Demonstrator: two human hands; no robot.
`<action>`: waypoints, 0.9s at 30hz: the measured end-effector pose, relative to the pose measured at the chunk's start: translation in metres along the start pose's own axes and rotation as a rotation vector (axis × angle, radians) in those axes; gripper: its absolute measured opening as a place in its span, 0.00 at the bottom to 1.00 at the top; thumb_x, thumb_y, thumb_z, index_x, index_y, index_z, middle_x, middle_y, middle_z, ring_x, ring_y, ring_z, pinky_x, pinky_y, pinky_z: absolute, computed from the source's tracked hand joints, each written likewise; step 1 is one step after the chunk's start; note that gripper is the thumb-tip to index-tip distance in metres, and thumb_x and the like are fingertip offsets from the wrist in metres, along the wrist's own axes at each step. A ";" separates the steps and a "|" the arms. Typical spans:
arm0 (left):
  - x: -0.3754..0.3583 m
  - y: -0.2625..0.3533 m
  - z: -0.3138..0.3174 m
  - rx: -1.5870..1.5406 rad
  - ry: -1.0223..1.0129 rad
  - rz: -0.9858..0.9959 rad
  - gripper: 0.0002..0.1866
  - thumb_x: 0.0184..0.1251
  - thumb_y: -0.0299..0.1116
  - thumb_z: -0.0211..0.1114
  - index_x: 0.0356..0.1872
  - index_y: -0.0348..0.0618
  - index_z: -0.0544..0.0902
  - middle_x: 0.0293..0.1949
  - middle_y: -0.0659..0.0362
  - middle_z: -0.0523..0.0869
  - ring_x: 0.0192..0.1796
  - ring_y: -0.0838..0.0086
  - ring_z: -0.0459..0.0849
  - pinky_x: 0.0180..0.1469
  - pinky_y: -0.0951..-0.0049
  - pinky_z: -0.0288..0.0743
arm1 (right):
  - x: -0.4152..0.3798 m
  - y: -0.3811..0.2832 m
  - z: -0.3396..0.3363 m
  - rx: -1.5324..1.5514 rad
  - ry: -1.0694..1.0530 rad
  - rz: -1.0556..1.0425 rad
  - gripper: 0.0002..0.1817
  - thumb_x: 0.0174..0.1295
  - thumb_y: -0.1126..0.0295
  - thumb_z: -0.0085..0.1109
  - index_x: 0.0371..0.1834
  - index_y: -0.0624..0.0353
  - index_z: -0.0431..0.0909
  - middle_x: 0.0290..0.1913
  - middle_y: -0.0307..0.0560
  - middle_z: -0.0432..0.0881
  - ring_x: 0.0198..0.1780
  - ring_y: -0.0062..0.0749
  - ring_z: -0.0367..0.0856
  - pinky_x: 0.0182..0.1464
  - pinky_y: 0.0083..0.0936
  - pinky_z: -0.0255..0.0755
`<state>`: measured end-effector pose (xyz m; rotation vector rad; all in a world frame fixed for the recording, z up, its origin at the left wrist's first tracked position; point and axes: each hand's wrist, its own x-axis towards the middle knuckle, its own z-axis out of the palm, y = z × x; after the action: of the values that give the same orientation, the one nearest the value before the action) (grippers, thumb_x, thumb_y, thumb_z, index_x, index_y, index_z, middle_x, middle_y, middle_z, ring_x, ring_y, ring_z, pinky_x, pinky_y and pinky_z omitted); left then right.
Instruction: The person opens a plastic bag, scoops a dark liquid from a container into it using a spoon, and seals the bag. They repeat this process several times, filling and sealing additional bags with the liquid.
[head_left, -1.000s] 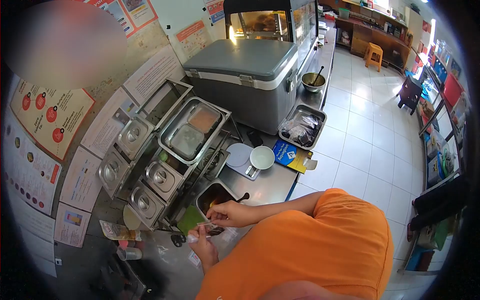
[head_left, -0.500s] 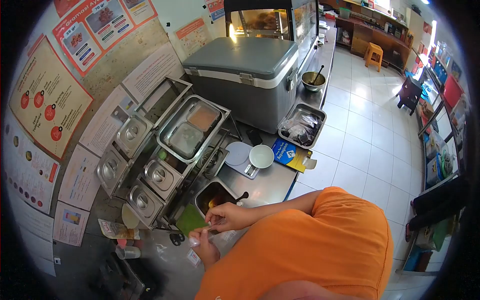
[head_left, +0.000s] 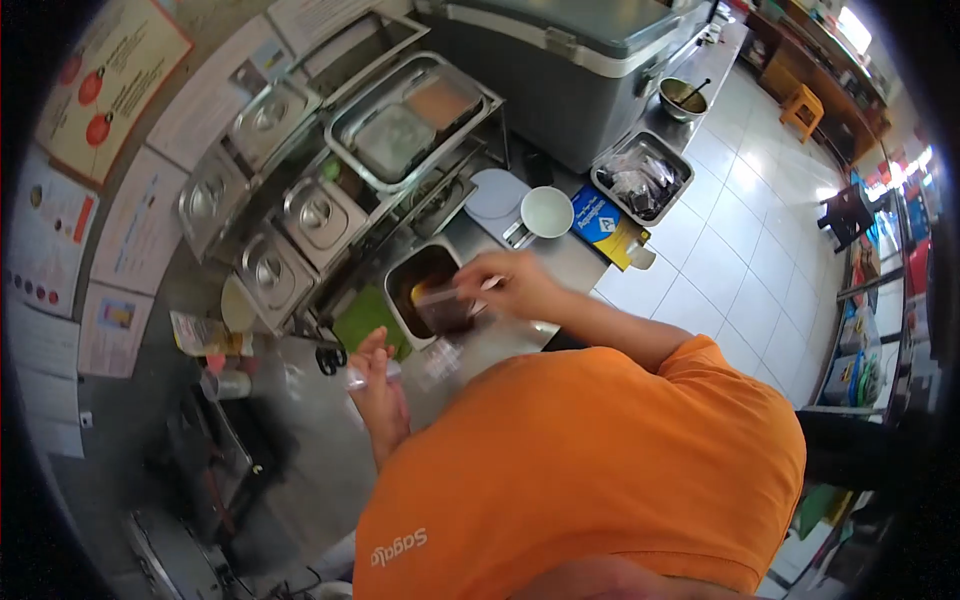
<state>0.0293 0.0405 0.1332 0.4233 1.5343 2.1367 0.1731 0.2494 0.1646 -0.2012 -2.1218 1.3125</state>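
My right hand point(head_left: 515, 287) is pinched at the edge of a steel tub point(head_left: 393, 279) of dark liquid, blurred by motion. From its fingertips a small clear plastic bag point(head_left: 437, 297) stretches over the liquid. My left hand point(head_left: 378, 392) is raised lower left of the tub, its fingers upward and curled round clear crinkled plastic point(head_left: 362, 378). Beside the tub, between the hands, lies a green sheet point(head_left: 370, 322). More clear plastic packets point(head_left: 440, 362) rest on the steel counter close to my shirt.
A rack with lidded steel pans point(head_left: 318, 215) stands behind the tub. To the right are a white scale point(head_left: 496, 195), a white bowl point(head_left: 547, 212), a blue and yellow box point(head_left: 610, 225) and a tray of dark packets point(head_left: 645, 180). A grey cooler point(head_left: 570, 90) stands at the back.
My hands have parted: the right moved up and right to the tub with the plastic bag, while the left stayed lower left with its plastic. The view has tilted down.
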 end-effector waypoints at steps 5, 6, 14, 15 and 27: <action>-0.002 0.004 -0.014 -0.095 -0.005 -0.043 0.03 0.68 0.28 0.56 0.37 0.45 0.71 0.54 0.55 0.75 0.56 0.67 0.73 0.56 0.62 0.66 | 0.007 0.047 -0.072 -0.484 0.101 0.122 0.08 0.55 0.75 0.57 0.38 0.62 0.81 0.36 0.57 0.80 0.39 0.50 0.78 0.43 0.35 0.71; -0.001 0.000 -0.018 -0.092 -0.008 -0.065 0.03 0.68 0.28 0.56 0.37 0.46 0.71 0.54 0.55 0.75 0.55 0.67 0.73 0.55 0.62 0.66 | 0.004 0.066 -0.083 -0.539 0.090 0.184 0.08 0.55 0.75 0.56 0.36 0.63 0.81 0.35 0.57 0.80 0.39 0.50 0.78 0.44 0.36 0.71; 0.003 -0.004 -0.020 -0.125 -0.028 -0.062 0.04 0.67 0.30 0.58 0.36 0.46 0.72 0.51 0.55 0.76 0.52 0.67 0.74 0.52 0.64 0.67 | -0.019 0.233 -0.131 -0.788 0.271 0.163 0.07 0.50 0.70 0.56 0.25 0.60 0.81 0.32 0.57 0.81 0.42 0.52 0.77 0.47 0.42 0.71; 0.003 -0.003 -0.019 -0.144 0.014 -0.094 0.05 0.66 0.28 0.59 0.32 0.45 0.71 0.50 0.55 0.76 0.51 0.68 0.75 0.52 0.65 0.68 | -0.019 0.236 -0.130 -0.803 0.220 0.238 0.06 0.51 0.70 0.57 0.26 0.60 0.82 0.33 0.57 0.81 0.41 0.48 0.79 0.45 0.39 0.72; 0.021 -0.012 -0.026 -0.153 0.158 -0.172 0.08 0.64 0.26 0.61 0.28 0.45 0.71 0.45 0.55 0.79 0.46 0.70 0.77 0.48 0.69 0.69 | 0.060 0.215 -0.114 -0.576 0.182 0.517 0.10 0.54 0.65 0.59 0.32 0.60 0.83 0.31 0.56 0.83 0.35 0.43 0.84 0.40 0.32 0.75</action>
<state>0.0011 0.0347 0.1128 0.0685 1.4197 2.1747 0.1508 0.4673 0.0430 -1.1237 -2.3161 0.8470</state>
